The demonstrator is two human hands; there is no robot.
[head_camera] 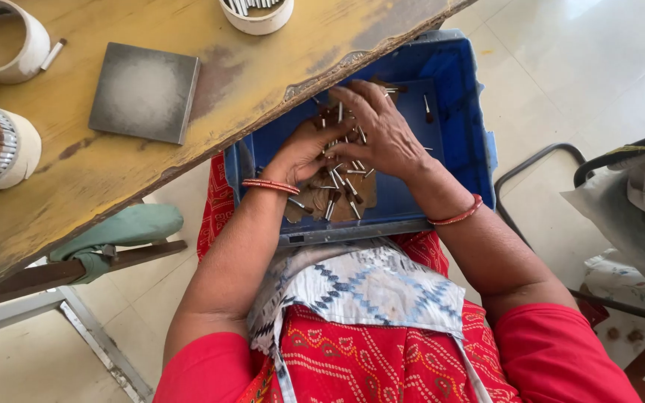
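Observation:
A blue plastic crate (460, 112) rests on my lap, half under the edge of a worn yellow table (210, 82). Its floor holds several small metal pins with brown heads (335, 200) lying on a brown sheet. My left hand (301, 148) cups a bunch of these pins, fingers curled around them. Over it lies my right hand (381, 127), palm down with fingers spread, pressing on the same bunch. Both wrists wear red bangles.
On the table lie a dark grey square slab (143, 92), white round cups with metal pins (259, 11) at the top and others at the left (3, 39). A green cloth (125, 227) hangs on a wooden bar. A black metal chair frame (554, 160) stands at right.

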